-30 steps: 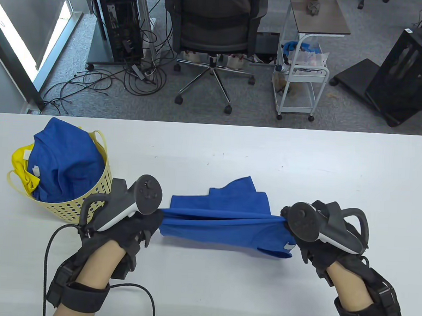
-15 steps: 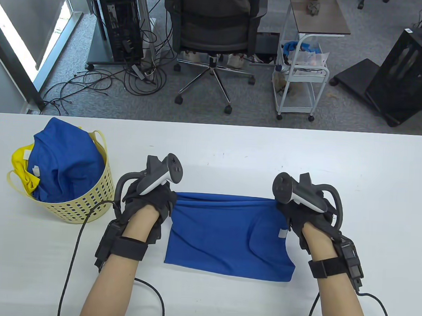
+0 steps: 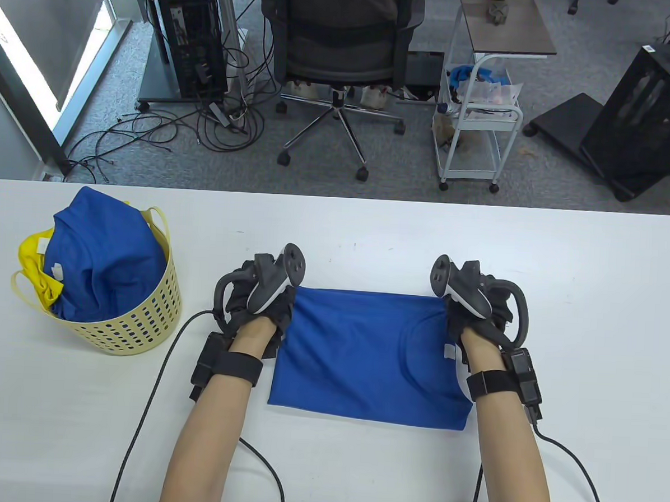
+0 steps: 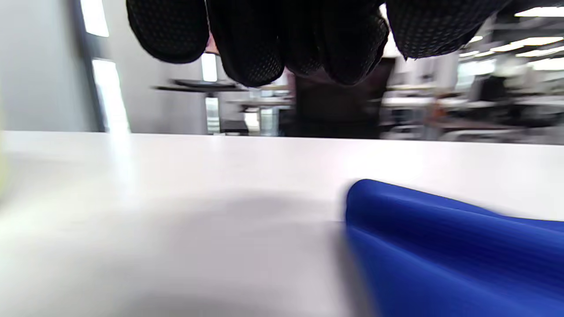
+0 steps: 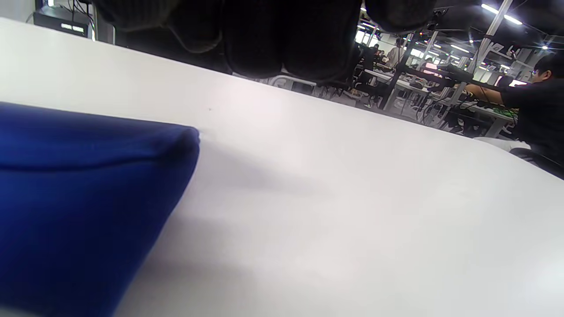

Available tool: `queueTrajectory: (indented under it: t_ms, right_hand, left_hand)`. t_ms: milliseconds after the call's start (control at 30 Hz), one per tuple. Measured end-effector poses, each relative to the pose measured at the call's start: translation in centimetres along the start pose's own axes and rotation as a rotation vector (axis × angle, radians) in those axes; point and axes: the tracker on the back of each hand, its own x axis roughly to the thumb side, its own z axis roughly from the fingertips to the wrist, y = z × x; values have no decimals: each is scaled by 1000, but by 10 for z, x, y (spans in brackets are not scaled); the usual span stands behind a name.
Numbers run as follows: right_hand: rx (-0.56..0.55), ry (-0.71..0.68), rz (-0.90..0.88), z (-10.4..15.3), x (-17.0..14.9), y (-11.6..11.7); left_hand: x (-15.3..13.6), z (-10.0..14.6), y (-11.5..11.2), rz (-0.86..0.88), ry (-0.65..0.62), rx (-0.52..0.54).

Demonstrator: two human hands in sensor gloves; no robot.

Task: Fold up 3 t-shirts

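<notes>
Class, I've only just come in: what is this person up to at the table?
A person in sensor gloves is folding a blue t-shirt on the white table. The left hand and right hand sit at its two far corners, and the shirt lies as a flat rectangle. A yellow basket at the left holds more blue and yellow clothes, apparently not yet folded.

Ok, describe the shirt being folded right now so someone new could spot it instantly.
On the white table, look right of the yellow basket to the flat blue t-shirt between the left hand and right hand. Unlike the bundled blue shirt in the basket, it lies spread as a rectangle.
</notes>
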Motion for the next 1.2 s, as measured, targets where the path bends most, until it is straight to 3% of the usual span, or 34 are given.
queueTrajectory:
  t_ms: [100,200,300,533,733,900,1033,1133,1200]
  right_hand:
    - [-27,-55,-6,15,-4,-8]
    - [-7,-96,-58,35,-2,-12]
    - [10,-151,-163,60,5,-14]
    - [56,-255,-276,112,31,-10]
    - [86,-316,-207,139,64,13]
    - [140,-343,-109,146,84,43]
    - [170,-330,-39,145,87,60]
    - [196,-337,-43,143,84,59]
    - [248,-331,-28,141,80,57]
  left_hand:
    - [13,21,-14,60,-325,-215]
    - [21,39,-36,-78,-426,-314]
    - [20,53,-61,-230,-420,-404]
    - [14,89,-73,-154,-278,-505]
    - [25,127,-66,-223,-227,-474]
    - [30,150,-51,-174,-318,-415]
    - [13,155,-27,30,-304,-320]
    - [-5,156,-19,33,-300,-205]
    - [-17,155,-19,25,-279,-204]
